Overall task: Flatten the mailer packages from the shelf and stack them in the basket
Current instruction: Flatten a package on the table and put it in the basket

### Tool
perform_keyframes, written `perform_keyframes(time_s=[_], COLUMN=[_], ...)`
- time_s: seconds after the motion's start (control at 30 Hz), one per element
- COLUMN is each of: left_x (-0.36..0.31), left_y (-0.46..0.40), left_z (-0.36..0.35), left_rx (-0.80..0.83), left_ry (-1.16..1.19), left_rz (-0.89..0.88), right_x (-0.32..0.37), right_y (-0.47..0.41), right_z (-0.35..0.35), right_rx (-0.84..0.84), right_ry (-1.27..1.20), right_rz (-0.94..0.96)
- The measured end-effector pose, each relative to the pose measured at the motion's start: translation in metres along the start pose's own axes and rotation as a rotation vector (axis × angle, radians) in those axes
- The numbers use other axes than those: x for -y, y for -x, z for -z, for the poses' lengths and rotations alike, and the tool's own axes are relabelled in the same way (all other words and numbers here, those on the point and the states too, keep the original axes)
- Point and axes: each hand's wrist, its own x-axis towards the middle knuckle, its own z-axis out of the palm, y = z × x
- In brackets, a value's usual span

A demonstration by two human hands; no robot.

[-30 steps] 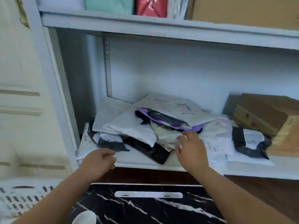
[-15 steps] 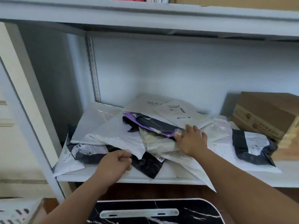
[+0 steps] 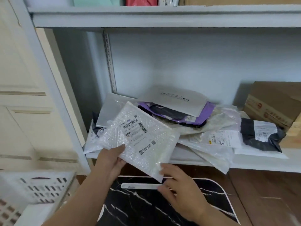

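A white bubble mailer (image 3: pixel 138 137) with a printed label is held in front of the shelf, tilted. My left hand (image 3: pixel 110 160) grips its lower left edge, thumb on top. My right hand (image 3: pixel 175 183) pinches its lower right corner. Behind it a loose pile of mailers (image 3: pixel 187 121) lies on the white shelf (image 3: pixel 260 165): a grey one, a purple one, clear ones and a black one (image 3: pixel 260 136) at the right. The white slotted basket (image 3: pixel 32 190) stands at the lower left.
A black marble-patterned board with a white handle slot (image 3: pixel 146 204) lies below my hands. Cardboard boxes (image 3: pixel 273 103) stand on the shelf's right end. The upper shelf (image 3: pixel 162 15) carries teal and red packages. A cream panelled door (image 3: pixel 21 95) is at the left.
Both hands left the pile and pulled a white bubble mailer off the shelf toward me. The left hand, earlier curled and holding nothing, now grips that mailer.
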Motion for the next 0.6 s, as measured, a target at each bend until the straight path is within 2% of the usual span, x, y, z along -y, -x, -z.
perform_keyframes(time_s=[0.1,0.17,0.23,0.3,0.43,0.5,0.57,0.6], left_x=[0.017,0.031,0.044,0.058,0.090,0.102,0.108,0.112], left_y=[0.024,0.038,0.049,0.052,0.054,0.053,0.052,0.052], left_z=[0.034,0.058,0.082,0.105,0.135,0.142,0.148,0.151], left_rx=[0.055,0.095,0.090,0.007,-0.303,-0.455,-0.477,-0.439], left_ry=[-0.116,-0.240,-0.336,-0.398,-0.597,-0.822,-1.102,-1.295], left_rz=[0.047,0.120,0.179,0.218,0.179,0.107,0.028,0.008], right_x=[0.021,0.024,0.024,0.025,0.029,0.025,0.018,0.015], right_y=[0.005,0.007,0.016,0.035,0.066,0.075,0.080,0.082], right_z=[-0.005,-0.004,-0.004,-0.011,-0.039,-0.051,-0.057,-0.060], right_rx=[-0.286,-0.271,-0.121,0.100,0.280,0.395,0.451,0.467], right_ry=[-0.323,-0.534,-0.738,-0.718,-0.518,-0.414,-0.338,-0.305], right_rz=[-0.601,-0.952,-1.128,-1.124,-1.113,-1.041,-0.944,-0.894])
